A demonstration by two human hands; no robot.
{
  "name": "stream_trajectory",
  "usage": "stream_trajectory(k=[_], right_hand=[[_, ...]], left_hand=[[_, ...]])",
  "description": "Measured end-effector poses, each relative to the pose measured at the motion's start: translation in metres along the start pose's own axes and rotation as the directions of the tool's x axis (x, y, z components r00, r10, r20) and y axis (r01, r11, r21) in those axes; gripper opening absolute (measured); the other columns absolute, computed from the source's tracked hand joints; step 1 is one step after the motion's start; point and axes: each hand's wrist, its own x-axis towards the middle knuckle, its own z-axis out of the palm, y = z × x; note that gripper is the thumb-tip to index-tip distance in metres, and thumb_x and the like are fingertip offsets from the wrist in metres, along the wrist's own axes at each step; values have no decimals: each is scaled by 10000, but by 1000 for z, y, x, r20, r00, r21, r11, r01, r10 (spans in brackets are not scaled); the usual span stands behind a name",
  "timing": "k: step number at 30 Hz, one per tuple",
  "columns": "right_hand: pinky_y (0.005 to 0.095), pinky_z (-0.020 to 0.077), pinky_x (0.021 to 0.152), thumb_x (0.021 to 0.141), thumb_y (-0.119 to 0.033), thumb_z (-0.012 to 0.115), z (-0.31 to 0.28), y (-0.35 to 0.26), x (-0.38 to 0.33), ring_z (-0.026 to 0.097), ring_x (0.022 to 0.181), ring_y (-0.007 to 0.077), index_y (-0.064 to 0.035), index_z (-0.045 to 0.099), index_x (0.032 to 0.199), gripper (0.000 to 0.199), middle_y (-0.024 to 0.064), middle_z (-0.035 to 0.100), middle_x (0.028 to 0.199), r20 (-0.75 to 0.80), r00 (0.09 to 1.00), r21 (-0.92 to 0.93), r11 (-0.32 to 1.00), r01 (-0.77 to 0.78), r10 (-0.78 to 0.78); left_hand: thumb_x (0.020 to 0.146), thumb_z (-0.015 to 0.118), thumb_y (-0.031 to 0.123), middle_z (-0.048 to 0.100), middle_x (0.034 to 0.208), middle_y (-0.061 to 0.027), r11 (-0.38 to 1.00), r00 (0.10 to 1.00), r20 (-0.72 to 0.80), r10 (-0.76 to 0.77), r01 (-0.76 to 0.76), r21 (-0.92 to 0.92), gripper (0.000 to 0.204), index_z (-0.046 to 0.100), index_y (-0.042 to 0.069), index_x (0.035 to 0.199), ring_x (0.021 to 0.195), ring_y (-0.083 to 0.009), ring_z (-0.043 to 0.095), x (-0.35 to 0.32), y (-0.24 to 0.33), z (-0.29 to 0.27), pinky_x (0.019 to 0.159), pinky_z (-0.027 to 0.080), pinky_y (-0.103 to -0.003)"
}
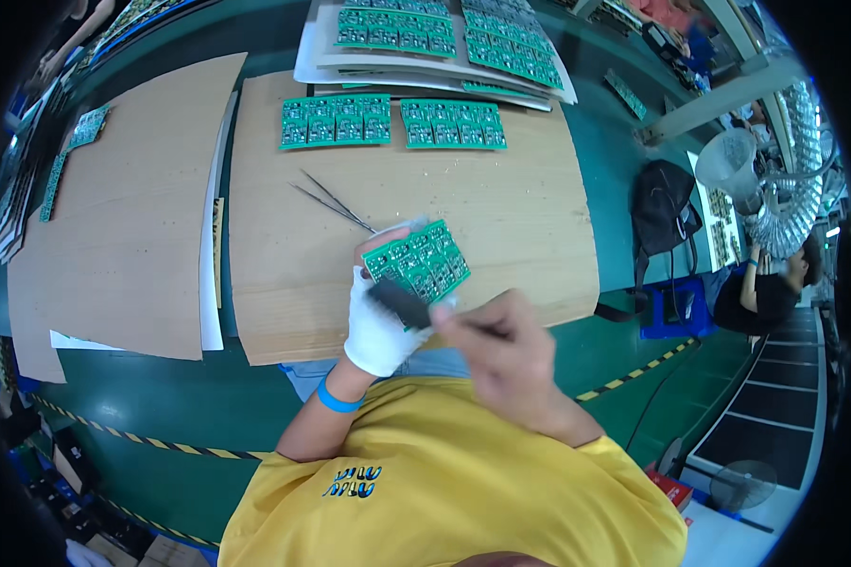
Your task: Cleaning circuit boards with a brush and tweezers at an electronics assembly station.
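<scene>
Your left hand (380, 321), in a white fabric glove with some bare skin showing at the fingers, is wrapped around a green rectangular circuit-board panel (424, 257) dotted with small dark and silver parts. The panel is tilted, above the near half of a flat, tan wood-coloured sheet (529, 217) on the green desk (615, 198). Your bare right hand (506, 359), slightly blurred, has its fingers closed on a dark, flat-headed brush (402, 304). The brush head overlaps the panel's near left edge; whether it touches cannot be told.

Thin grey metal tweezers (336, 205) reach up and left from beside your left fingers, their two tips spread apart; you may be holding them, but the view does not settle it. Beyond them, near the far edge of the tan sheet, two more green panels (336, 123) lie side by side. Behind these rises a stack of white sheets (312, 61) carrying further green boards (397, 30). To your left is a large brown cardboard sheet (123, 217); to your right, a black backpack (667, 208) sits on the desk.
</scene>
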Motion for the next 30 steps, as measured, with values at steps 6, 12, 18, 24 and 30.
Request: stream_trajectory(k=[6,12,18,24,30], right_hand=[[306,436,589,851,131,672,-10,12,-9,542,685,195,-79,803,1168,402,83,524,793,-86,990,-56,992,-116,111],[312,425,581,871,99,702,-9,41,-9,537,677,202,-45,802,1114,299,91,539,796,-84,996,-108,994,9,-18],[345,509,719,885,73,717,-33,85,9,632,856,241,-46,786,1142,291,118,632,941,-350,929,-193,962,-192,115],[368,532,964,849,19,757,-25,73,12,645,1191,320,-50,761,1208,366,162,674,1190,-350,931,-384,922,-44,-101],[387,494,1063,843,-120,771,-11,32,16,629,1250,357,-20,631,1373,557,203,661,1301,-24,949,322,897,304,-313]], left_hand=[[765,888,12,559,1419,-172,982,993,3,-116,115,-147,849,372,61,1437,1274,-259,613,0,14,12,1097,513,-424],[756,872,-31,544,1455,-173,988,997,21,-77,79,-132,859,379,88,1449,1320,-269,589,-4,20,5,1085,526,-436],[734,893,-20,461,1573,-174,943,995,94,-39,68,-325,908,409,97,1494,1419,-319,518,-10,23,-3,1141,494,-482],[746,917,66,486,1553,-165,874,991,69,-112,131,-469,899,423,101,1496,1414,-321,527,-13,27,2,1114,512,-459],[846,866,155,498,1534,-147,760,942,77,-327,311,-570,784,433,127,1499,1390,-308,542,-16,14,-1,1080,529,-488]])
